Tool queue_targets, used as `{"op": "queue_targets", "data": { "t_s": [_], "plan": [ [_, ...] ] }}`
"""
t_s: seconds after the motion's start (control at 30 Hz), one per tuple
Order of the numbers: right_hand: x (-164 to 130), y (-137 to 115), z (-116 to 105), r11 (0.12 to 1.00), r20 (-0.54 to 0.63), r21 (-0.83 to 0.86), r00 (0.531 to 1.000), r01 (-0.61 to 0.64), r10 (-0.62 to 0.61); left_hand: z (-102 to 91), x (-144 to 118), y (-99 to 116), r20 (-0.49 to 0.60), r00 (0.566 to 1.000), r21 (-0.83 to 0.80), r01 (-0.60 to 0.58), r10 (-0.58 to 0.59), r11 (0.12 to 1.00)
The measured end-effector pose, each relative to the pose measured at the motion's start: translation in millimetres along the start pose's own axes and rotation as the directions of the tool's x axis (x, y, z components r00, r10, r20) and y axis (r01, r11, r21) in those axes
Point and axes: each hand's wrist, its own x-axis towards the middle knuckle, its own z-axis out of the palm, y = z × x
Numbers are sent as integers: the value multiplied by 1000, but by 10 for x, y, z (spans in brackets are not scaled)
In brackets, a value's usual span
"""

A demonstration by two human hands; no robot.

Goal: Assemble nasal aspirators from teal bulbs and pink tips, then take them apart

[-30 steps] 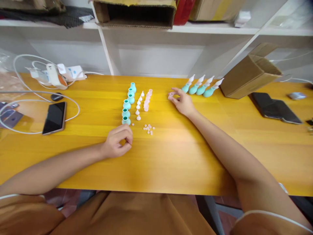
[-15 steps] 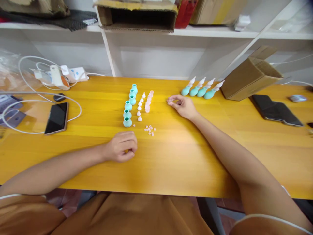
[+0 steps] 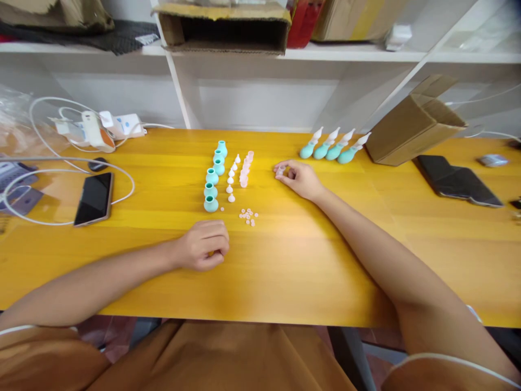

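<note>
Pinching what looks like a tiny pale pink plastic cap (image 3: 280, 171) in right hand (image 3: 299, 178) fingertips just right of the pink cap row (image 3: 246, 168), left hand (image 3: 202, 251) curled shut, maybe empty, so easily fumbled onto the yellow wooden table (image 3: 285, 260).

A yellow wooden table (image 3: 285, 271) carried a row of teal bulbs (image 3: 212, 175) mid-table, assembled aspirators (image 3: 331, 147) and a cardboard box (image 3: 411, 130) far right, a phone (image 3: 93, 198) left.
</note>
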Motion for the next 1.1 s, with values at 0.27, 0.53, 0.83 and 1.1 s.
{"op": "queue_targets", "data": {
  "t_s": [0.27,0.53,0.83,1.1],
  "plan": [
    [4,-11,-13,993,16,-89,997,77,-76,13,9,-13,61,998,50,27,-30,998],
    [-10,-35,-2,987,-18,-122,994,105,-107,-1,-14,-16,186,981,45,-63,53,997],
    [-8,-58,-8,978,61,-122,985,166,-160,7,-19,-23,193,980,44,-66,56,997],
    [-8,-47,0,970,55,-98,974,224,-219,18,-65,-35,235,971,79,-52,32,996]
  ]
}}
